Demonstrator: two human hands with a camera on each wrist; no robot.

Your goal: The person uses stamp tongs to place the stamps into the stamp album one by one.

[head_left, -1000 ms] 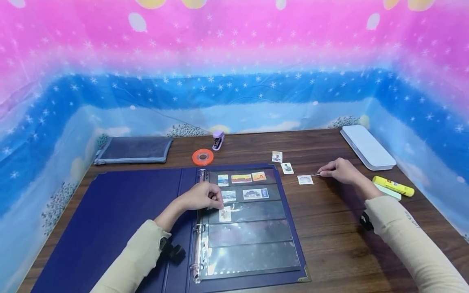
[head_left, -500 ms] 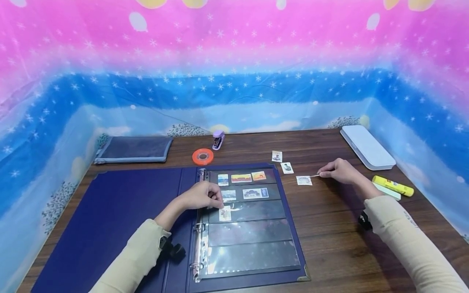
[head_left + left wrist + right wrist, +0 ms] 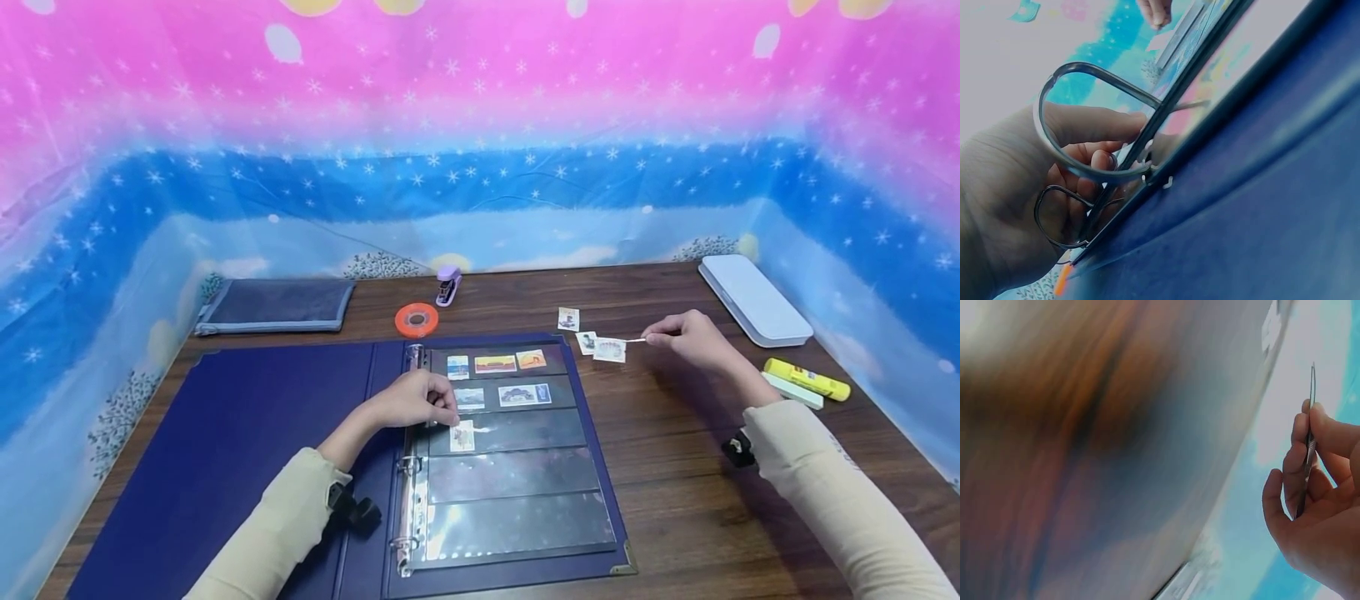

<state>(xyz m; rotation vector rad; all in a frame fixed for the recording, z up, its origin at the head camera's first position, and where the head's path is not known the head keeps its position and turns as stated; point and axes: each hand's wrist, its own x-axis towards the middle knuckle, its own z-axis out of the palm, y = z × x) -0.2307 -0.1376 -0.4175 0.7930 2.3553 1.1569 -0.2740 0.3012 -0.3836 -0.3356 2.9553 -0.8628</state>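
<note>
My right hand (image 3: 692, 340) pinches slim metal tweezers (image 3: 1309, 447) between thumb and fingers. At their tips is a pale stamp (image 3: 610, 350), partly covering a portrait stamp (image 3: 585, 341); whether the tips grip it is too small to tell. My left hand (image 3: 414, 400) lies over the binder rings (image 3: 1094, 169), fingers curled and fingertips at the stamp page (image 3: 517, 475). Just below those fingertips a stamp (image 3: 462, 437) sits in the third row; whether they pinch the page or only touch it cannot be told. Several stamps fill parts of the two rows above.
The blue binder (image 3: 247, 450) lies spread across the table. Behind it are a mesh pouch (image 3: 277, 306), orange tape roll (image 3: 416, 320) and purple stapler (image 3: 448, 285). Another stamp (image 3: 568, 318) lies near the page. At right are a white case (image 3: 756, 300) and yellow glue stick (image 3: 806, 379).
My right hand with the tweezers has moved away from me and slightly left. The pale stamp has travelled with the tips and now overlaps the portrait stamp. The left hand stays put.
</note>
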